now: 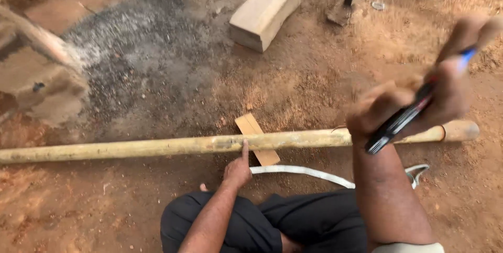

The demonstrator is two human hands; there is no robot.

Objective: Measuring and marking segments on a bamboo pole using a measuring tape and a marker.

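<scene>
Across the ground, pole point(157, 148) lengthwise left-right.

Pole across the dirt ground

A long pole point(157, 147) lies left to right across the ground point(157, 75), over a small flat board point(257, 145) (near mid-length); a strap point(304, 173) lies just nearer the person, a wooden block point(265, 12) well beyond, toward the far edge.

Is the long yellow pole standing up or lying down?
Lying down. The pole stretches flat across the dirt ground, resting over a small wooden piece, the left hand touching it.
</scene>
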